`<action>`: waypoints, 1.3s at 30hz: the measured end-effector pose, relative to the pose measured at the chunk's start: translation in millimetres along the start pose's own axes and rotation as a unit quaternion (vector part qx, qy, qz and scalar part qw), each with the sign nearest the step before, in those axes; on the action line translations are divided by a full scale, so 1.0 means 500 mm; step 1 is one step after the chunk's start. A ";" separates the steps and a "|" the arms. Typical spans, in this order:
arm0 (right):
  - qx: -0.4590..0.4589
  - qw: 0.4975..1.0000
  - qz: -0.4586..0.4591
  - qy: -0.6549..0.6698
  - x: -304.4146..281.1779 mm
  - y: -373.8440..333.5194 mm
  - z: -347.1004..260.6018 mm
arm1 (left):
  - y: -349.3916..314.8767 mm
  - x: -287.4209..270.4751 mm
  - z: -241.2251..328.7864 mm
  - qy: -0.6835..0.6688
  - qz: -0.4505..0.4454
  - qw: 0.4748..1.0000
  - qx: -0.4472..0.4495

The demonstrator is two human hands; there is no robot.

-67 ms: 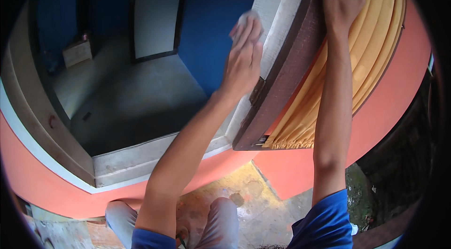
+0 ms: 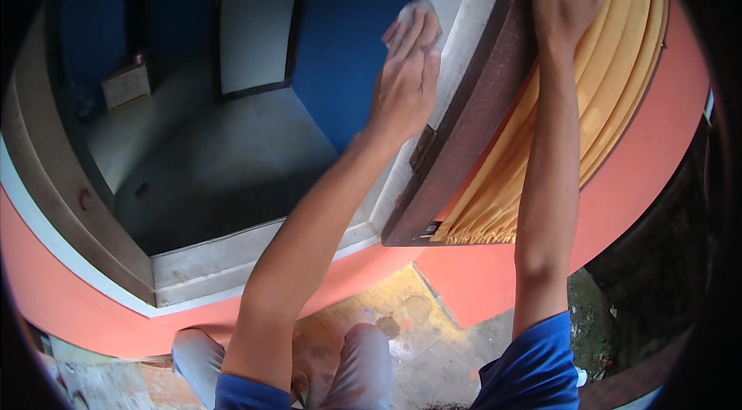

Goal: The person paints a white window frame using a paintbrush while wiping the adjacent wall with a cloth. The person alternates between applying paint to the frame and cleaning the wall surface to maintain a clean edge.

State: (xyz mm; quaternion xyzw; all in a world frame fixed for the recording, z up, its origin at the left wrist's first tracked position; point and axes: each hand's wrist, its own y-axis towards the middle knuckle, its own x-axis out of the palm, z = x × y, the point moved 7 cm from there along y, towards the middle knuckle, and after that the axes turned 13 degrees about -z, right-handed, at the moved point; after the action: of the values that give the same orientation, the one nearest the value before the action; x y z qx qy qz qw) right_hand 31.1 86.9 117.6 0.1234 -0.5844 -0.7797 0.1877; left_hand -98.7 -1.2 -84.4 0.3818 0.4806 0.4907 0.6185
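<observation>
The left hand (image 2: 403,93) is holding a pale pad (image 2: 433,13) beneath its fingers, which are lying nearly straight and close together, with only narrow gaps showing; the thumb is resting alongside, on the right. The pad is sitting at the inner edge of the white frame (image 2: 457,43), above the hinge (image 2: 423,149); firm contact between the two cannot be confirmed from this view. The left forearm is slanting up and rightward from the lower edge, elbow bent, back of the hand facing the camera. The right hand (image 2: 568,4) is standing higher, at the top of the brown sash (image 2: 483,116), its fingers curling inward; their tips are partly hidden, so what they are gripping cannot be told. The right arm is rising almost vertically and nearly straight, crossing in front of the yellow curtain (image 2: 610,93). Blue sleeves (image 2: 533,364) are covering both upper arms. The pink wall (image 2: 645,139) is showing beyond the curtain.
</observation>
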 end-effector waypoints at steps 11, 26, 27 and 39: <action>-0.008 1.000 0.023 -0.016 -0.005 0.005 0.007 | -0.334 0.072 0.014 -0.052 -0.116 0.982 -0.136; -0.021 1.000 0.005 -0.021 -0.009 0.004 -0.001 | -0.279 0.065 0.016 -0.028 -0.099 0.992 -0.077; -0.010 1.000 0.001 -0.021 -0.008 0.007 0.002 | -0.277 0.068 0.015 -0.021 -0.102 0.991 -0.079; -0.005 1.000 -0.013 -0.014 -0.010 0.011 0.015 | -0.298 0.063 0.019 -0.030 -0.102 0.990 -0.094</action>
State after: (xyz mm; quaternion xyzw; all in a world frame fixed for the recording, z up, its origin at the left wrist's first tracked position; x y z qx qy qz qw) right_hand 33.3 93.9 125.0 0.1188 -0.5817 -0.7865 0.1702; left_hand -52.0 -4.2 -229.8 0.2853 0.4501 0.4560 0.7128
